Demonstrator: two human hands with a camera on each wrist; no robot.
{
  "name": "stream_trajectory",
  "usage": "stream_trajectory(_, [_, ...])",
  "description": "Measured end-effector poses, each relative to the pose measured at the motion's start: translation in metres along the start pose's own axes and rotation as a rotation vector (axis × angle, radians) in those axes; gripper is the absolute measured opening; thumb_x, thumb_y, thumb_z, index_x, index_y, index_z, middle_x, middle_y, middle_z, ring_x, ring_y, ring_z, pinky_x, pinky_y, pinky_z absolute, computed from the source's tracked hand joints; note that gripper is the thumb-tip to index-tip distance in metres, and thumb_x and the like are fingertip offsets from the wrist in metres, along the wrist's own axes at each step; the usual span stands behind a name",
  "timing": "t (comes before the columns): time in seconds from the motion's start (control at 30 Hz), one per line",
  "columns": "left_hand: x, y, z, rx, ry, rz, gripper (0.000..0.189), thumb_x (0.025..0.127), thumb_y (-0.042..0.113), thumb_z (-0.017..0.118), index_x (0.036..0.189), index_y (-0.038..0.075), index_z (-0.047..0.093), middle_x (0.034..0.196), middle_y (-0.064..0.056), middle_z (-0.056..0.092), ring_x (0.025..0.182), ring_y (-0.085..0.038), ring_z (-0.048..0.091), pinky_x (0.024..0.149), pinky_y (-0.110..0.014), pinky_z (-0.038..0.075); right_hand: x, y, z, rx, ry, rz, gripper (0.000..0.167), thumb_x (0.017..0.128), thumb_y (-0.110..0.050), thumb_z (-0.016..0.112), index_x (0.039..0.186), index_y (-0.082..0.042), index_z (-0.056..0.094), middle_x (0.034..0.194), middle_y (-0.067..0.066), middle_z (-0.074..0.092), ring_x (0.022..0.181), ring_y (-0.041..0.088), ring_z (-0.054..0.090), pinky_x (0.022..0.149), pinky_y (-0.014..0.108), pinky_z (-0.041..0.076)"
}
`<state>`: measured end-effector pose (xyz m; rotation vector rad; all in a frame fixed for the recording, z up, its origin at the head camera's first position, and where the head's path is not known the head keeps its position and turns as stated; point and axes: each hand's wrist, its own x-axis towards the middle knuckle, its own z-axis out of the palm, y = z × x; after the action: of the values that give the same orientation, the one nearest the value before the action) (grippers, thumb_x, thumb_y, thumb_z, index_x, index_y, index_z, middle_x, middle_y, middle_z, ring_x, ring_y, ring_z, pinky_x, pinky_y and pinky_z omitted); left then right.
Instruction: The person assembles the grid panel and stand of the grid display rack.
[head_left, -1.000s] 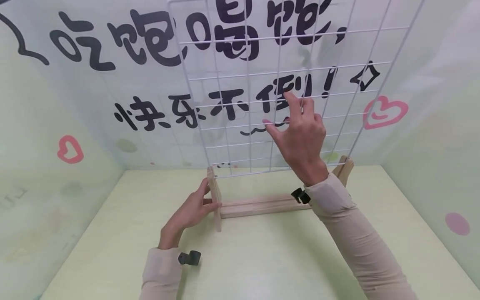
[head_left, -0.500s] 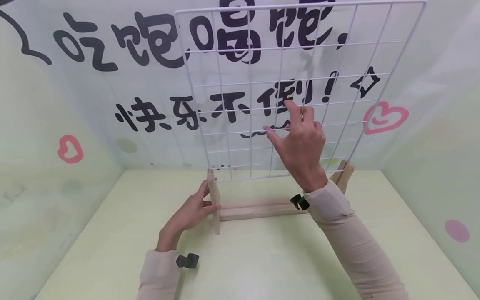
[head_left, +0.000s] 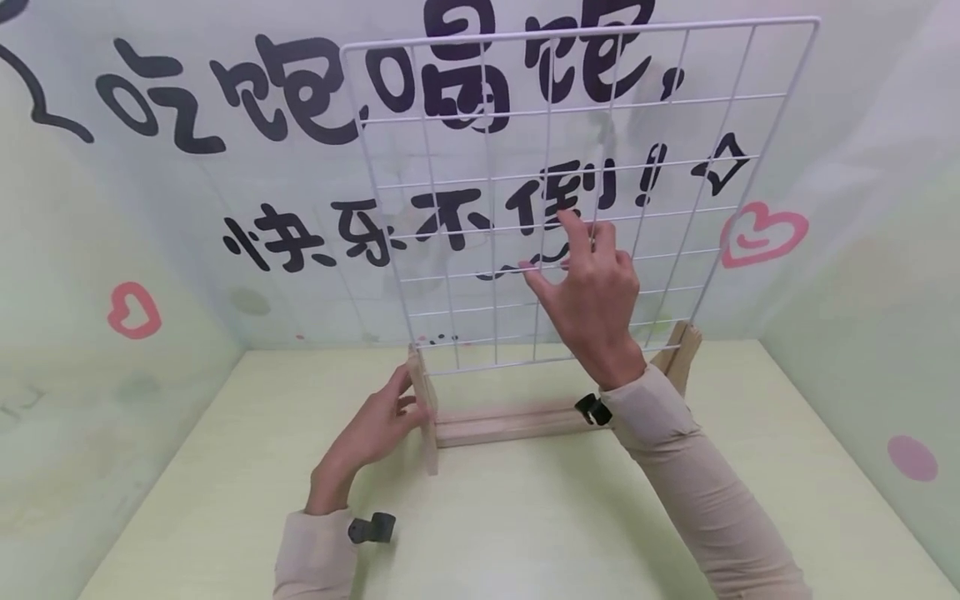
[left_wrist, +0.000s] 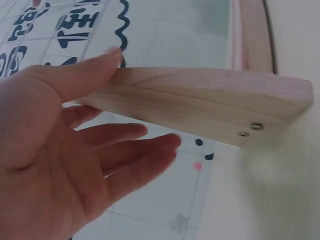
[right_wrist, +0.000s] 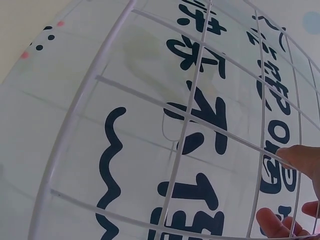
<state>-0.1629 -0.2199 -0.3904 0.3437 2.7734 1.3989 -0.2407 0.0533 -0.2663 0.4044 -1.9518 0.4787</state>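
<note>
A white wire grid panel (head_left: 490, 180) stands upright, leaning back, its lower corners at the two uprights of a pale wooden stand (head_left: 517, 426). My right hand (head_left: 597, 296) grips the wires in the panel's lower middle, fingers curled through the mesh; the right wrist view shows its thumb and fingertips (right_wrist: 272, 222) at the wires. At the stand's left end, my left hand (head_left: 378, 427) holds the wooden upright (head_left: 422, 408). In the left wrist view the thumb lies at the upright's edge (left_wrist: 200, 97), with the fingers on its outer side. The right forearm hides part of the crossbar.
Behind the panel is a white wall sheet with large black lettering (head_left: 450, 218). Side walls carry pink hearts (head_left: 135, 310). The stand rests on a pale yellow-green table (head_left: 510, 525). Two screw heads (left_wrist: 256, 127) show on the upright's outer face.
The grid panel and my right hand have come down slightly against the stand, and the panel's top bar has come into view. My left hand keeps its hold on the upright.
</note>
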Motion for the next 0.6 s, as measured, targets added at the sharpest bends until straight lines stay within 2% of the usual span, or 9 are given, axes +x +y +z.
stream_trajectory(0.07, [-0.001,0.006,-0.001,-0.003,0.082,0.049,0.062,0.103,0.023,0.054,0.155,0.011,0.022,0.157,-0.023,0.033,0.139,-0.044,0.041,0.108,-0.058,0.039,0.000,0.000,0.000,-0.001,-0.008,0.005,0.067,0.078,-0.043,0.084,0.128,-0.007,0.058,0.102,0.021,0.062,0.066,0.028,0.062,0.054,0.043,0.050])
stream_trajectory(0.17, [0.004,0.019,-0.001,-0.074,0.244,0.149,0.051,0.107,0.026,0.044,0.153,0.007,0.029,0.153,-0.019,0.042,0.141,-0.038,0.040,0.111,-0.054,0.036,-0.001,0.001,0.000,-0.004,-0.010,0.016,0.068,0.077,-0.042,0.084,0.128,-0.007,0.057,0.102,0.021,0.061,0.066,0.029,0.062,0.055,0.043,0.050])
stream_trajectory(0.27, [0.013,0.031,0.001,-0.195,0.381,0.242,0.042,0.109,0.021,0.036,0.146,0.002,0.041,0.145,-0.016,0.052,0.136,-0.032,0.048,0.109,-0.043,0.043,-0.001,0.002,-0.001,0.004,-0.010,0.024,0.068,0.076,-0.041,0.085,0.128,-0.007,0.058,0.102,0.021,0.061,0.067,0.029,0.062,0.056,0.044,0.051])
stream_trajectory(0.33, [0.019,0.038,0.003,-0.261,0.451,0.270,0.040,0.109,0.021,0.035,0.141,-0.001,0.047,0.138,-0.015,0.058,0.131,-0.028,0.053,0.106,-0.035,0.046,-0.001,0.001,0.000,0.012,-0.012,0.025,0.068,0.076,-0.041,0.085,0.128,-0.007,0.058,0.102,0.021,0.062,0.067,0.029,0.061,0.056,0.044,0.050])
stream_trajectory(0.43, [0.026,0.045,0.005,-0.337,0.509,0.284,0.039,0.109,0.020,0.035,0.134,-0.003,0.053,0.130,-0.017,0.063,0.125,-0.025,0.057,0.103,-0.027,0.046,-0.002,0.000,0.002,0.015,-0.017,0.021,0.067,0.076,-0.041,0.085,0.127,-0.007,0.058,0.102,0.021,0.062,0.069,0.030,0.061,0.055,0.044,0.050])
stream_trajectory(0.6, [0.037,0.052,0.008,-0.393,0.548,0.340,0.038,0.109,0.018,0.035,0.126,-0.008,0.056,0.119,-0.024,0.067,0.116,-0.023,0.063,0.102,-0.027,0.047,-0.003,0.003,0.003,0.001,-0.009,0.029,0.067,0.075,-0.041,0.085,0.127,-0.008,0.058,0.103,0.021,0.062,0.068,0.032,0.061,0.055,0.044,0.051])
